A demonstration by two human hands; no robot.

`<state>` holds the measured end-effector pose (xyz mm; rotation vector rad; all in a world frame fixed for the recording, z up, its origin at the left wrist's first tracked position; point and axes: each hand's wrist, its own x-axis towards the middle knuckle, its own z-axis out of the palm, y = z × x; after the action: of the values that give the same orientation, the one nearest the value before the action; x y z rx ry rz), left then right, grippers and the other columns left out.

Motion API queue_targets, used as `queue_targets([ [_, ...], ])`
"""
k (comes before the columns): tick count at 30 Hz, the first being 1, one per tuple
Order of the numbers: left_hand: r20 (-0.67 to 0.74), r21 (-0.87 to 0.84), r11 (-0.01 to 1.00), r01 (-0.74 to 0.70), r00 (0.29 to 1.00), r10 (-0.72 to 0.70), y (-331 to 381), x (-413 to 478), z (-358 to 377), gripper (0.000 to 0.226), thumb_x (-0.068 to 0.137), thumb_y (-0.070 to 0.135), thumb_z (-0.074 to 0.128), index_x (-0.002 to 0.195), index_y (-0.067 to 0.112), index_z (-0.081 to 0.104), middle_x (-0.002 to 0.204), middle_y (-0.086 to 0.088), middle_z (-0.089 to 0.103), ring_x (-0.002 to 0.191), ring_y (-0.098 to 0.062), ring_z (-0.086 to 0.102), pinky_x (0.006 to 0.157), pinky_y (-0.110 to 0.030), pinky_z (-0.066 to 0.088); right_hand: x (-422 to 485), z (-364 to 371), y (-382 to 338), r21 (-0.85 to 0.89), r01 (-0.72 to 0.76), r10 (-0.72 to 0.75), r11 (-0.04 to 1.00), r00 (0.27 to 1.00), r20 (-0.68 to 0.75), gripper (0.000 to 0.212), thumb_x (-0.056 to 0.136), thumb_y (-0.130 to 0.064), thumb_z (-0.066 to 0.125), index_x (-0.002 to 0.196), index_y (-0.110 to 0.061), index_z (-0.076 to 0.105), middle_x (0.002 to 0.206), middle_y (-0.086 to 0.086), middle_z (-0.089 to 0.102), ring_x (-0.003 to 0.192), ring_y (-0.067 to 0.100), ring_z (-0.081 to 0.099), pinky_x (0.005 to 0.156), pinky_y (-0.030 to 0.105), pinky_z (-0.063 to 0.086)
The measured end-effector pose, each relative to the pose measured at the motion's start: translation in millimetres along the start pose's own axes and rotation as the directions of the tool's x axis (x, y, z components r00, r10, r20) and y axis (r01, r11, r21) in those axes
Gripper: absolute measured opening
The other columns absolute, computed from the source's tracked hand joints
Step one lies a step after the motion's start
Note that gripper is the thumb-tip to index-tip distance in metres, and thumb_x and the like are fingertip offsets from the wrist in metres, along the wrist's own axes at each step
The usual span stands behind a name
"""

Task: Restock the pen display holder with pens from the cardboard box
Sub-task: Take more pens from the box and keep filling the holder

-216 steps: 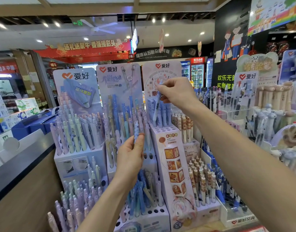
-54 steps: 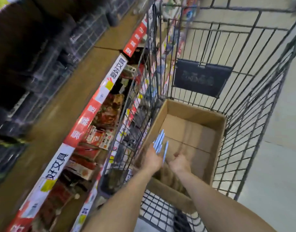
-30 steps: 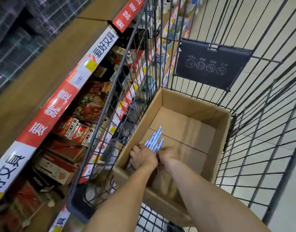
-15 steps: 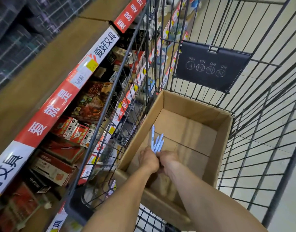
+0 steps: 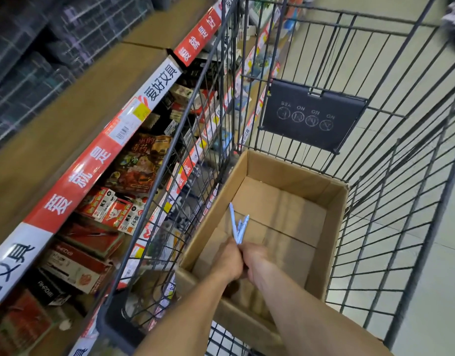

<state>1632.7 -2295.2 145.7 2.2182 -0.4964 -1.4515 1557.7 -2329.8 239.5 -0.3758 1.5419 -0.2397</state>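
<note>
An open cardboard box [image 5: 331,227] sits in a wire shopping cart [image 5: 391,196]. Both of my hands are down inside the box near its front left. My left hand [image 5: 227,260] is shut on a small bunch of light blue pens [image 5: 238,226] whose tips fan upward. My right hand [image 5: 256,256] presses against the left one at the base of the bunch, fingers curled; whether it also grips the pens is hidden. The box floor beyond my hands looks bare. The pen display holder is out of view.
To the left runs a wooden shelf [image 5: 75,129] with a red and white label strip [image 5: 113,140] and boxed stationery [image 5: 108,209] below it. A dark placard [image 5: 311,116] hangs on the cart's far wall. Tiled floor [image 5: 432,291] lies to the right.
Earlier I stood at the pen display holding pens. Since then I have turned to the cart and gathered blue pens in the box; in the last second the bunch lifted slightly and closed up.
</note>
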Motion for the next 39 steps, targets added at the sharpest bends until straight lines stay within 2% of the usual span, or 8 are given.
queue_targets([
  [5,0.143,0.106,0.993,-0.062,0.989,0.046,58,-94,-26,0.03,0.094,0.031,0.039,0.122,0.024,0.051,0.11,-0.008,0.067,0.092,-0.022,0.063,0.057,-0.02,0.05,2,-2,1,-0.099,0.02,-0.025,0.995,0.999,-0.045,0.012,0.077,0.001,0.067,0.084,-0.001,0.076,0.081,0.018,0.076,0.066,0.028,0.072,0.059,0.052,0.06],
  [10,0.129,0.209,0.974,-0.085,0.99,0.058,35,-69,-16,0.05,0.072,0.033,0.048,0.122,0.027,0.048,0.116,-0.007,0.069,0.103,-0.024,0.066,0.088,-0.035,0.054,20,-10,-13,-0.356,0.088,-0.144,0.93,0.98,-0.135,0.037,0.054,-0.022,0.065,0.083,-0.004,0.078,0.082,0.013,0.078,0.072,0.028,0.076,0.067,0.051,0.063],
  [13,0.116,0.264,0.961,-0.083,0.992,0.053,40,-74,-20,0.043,0.084,0.026,0.046,0.126,0.019,0.045,0.118,-0.013,0.065,0.108,-0.031,0.063,0.089,-0.039,0.052,-1,-10,-35,-0.554,0.168,-0.333,0.815,0.919,-0.211,0.038,0.075,-0.034,0.062,0.101,-0.008,0.068,0.102,0.011,0.073,0.098,0.032,0.07,0.08,0.031,0.054],
  [17,0.102,0.366,0.916,-0.163,0.986,0.135,47,-87,-24,0.045,0.095,0.012,0.047,0.139,0.01,0.041,0.134,-0.013,0.057,0.122,-0.031,0.056,0.102,-0.033,0.045,9,11,-42,-0.765,0.326,-0.579,0.556,0.812,-0.074,0.042,0.086,-0.05,0.055,0.109,-0.016,0.064,0.117,0.012,0.059,0.117,0.035,0.053,0.096,0.039,0.046],
  [21,0.095,0.473,0.865,-0.168,0.986,0.139,48,-87,-26,0.049,0.093,0.01,0.049,0.142,0.008,0.042,0.137,-0.012,0.057,0.124,-0.03,0.056,0.101,-0.035,0.048,18,31,-46,-0.883,0.252,-0.543,0.397,0.84,-0.005,0.047,0.085,-0.049,0.054,0.114,-0.014,0.066,0.122,0.013,0.055,0.117,0.035,0.048,0.099,0.041,0.043],
  [27,0.091,0.374,0.925,-0.076,0.995,0.045,59,-92,-31,0.05,0.089,0.004,0.045,0.137,0.016,0.039,0.121,-0.013,0.062,0.113,-0.032,0.061,0.089,-0.036,0.051,10,23,-65,-0.797,0.282,-0.527,0.534,0.848,-0.053,0.045,0.08,-0.043,0.056,0.109,-0.011,0.07,0.117,0.011,0.064,0.119,0.032,0.051,0.096,0.037,0.047],
  [34,0.005,-0.155,0.967,-0.204,0.978,0.207,88,-124,-41,0.034,0.087,0.009,0.043,0.11,0.025,0.061,0.087,-0.005,0.067,0.071,-0.019,0.059,0.065,-0.038,0.054,-44,-17,-72,-0.462,0.41,-0.509,0.787,0.854,-0.11,0.015,0.086,-0.029,0.065,0.075,-0.019,0.065,0.079,0.006,0.07,0.082,0.029,0.066,0.077,0.037,0.056],
  [39,-0.038,-0.275,0.902,-0.334,0.941,0.336,125,-182,-64,0.033,0.098,0.009,0.049,0.123,0.025,0.062,0.108,0.0,0.075,0.1,-0.017,0.071,0.088,-0.042,0.057,-108,-31,-71,-0.364,0.511,-0.538,0.779,0.842,0.031,0.026,0.082,-0.025,0.069,0.058,-0.015,0.066,0.062,0.007,0.071,0.067,0.033,0.07,0.074,0.05,0.06],
])
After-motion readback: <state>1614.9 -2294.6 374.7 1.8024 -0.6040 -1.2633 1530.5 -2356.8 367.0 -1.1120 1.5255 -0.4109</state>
